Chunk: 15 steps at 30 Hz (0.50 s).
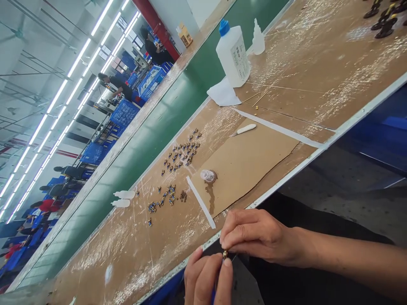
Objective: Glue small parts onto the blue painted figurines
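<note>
My right hand (257, 235) reaches in from the right, just off the table's near edge, fingers pinched on a tiny gold-and-dark part (225, 254). My left hand (206, 277) comes up from the bottom, fingers closed, and meets the same part from below. A sliver of something blue (212, 296) shows between its fingers. On the taped brown table (133, 250) lie several small blue-and-gold parts in two scattered groups (182, 152) (162, 199). A small clear cap (208, 175) sits on a cardboard sheet (248, 165).
A white bottle with a blue cap (232, 55), a small clear dropper bottle (257, 39) and a white cloth (223, 94) stand farther along. A white-handled tool (244, 129) and two small bottles (122, 199) lie on the table. Beyond runs a green conveyor belt (152, 131); other people work behind it.
</note>
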{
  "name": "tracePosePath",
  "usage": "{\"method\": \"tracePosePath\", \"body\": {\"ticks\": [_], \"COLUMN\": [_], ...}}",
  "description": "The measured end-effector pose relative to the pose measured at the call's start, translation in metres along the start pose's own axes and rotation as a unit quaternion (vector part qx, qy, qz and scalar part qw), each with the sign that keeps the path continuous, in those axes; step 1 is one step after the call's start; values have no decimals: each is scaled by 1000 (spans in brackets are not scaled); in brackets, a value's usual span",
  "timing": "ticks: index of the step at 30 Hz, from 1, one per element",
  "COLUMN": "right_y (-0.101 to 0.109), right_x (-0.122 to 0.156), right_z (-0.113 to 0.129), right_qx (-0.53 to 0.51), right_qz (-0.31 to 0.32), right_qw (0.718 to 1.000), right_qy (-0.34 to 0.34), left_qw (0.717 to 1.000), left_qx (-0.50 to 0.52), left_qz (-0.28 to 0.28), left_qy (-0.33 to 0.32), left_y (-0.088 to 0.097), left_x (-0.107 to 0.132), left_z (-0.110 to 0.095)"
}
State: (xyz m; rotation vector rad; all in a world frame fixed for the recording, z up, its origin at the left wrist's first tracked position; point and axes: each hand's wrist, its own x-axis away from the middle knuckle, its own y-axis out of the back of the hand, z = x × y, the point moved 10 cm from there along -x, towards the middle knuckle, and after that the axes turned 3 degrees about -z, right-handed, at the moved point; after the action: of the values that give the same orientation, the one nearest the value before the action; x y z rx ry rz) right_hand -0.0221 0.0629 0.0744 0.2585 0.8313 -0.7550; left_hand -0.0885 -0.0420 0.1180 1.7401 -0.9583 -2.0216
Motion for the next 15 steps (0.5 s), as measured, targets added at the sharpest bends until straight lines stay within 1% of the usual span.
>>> {"method": "tracePosePath", "body": {"ticks": [2,4,9,15], "right_y": [-1,-1,-1,-3], "right_x": [0,-1,-1,1], "right_z": [0,1,3,7], "right_qx": [-2,-3,2,23], "right_qz": [1,1,-2,5], "right_qw": [1000,1000,1000,999], "right_qy": [-4,-4,3,21], "left_qw": [998,995,990,990], "left_qx": [-31,-60,-99,-94], "left_qz": [-19,-28,-17,-13], "left_qy": [-43,-71,-102,-105], "left_y": [3,4,1,3], "left_x": [-1,-2,-4,-1], "left_z": [-9,-15,-26,-24]}}
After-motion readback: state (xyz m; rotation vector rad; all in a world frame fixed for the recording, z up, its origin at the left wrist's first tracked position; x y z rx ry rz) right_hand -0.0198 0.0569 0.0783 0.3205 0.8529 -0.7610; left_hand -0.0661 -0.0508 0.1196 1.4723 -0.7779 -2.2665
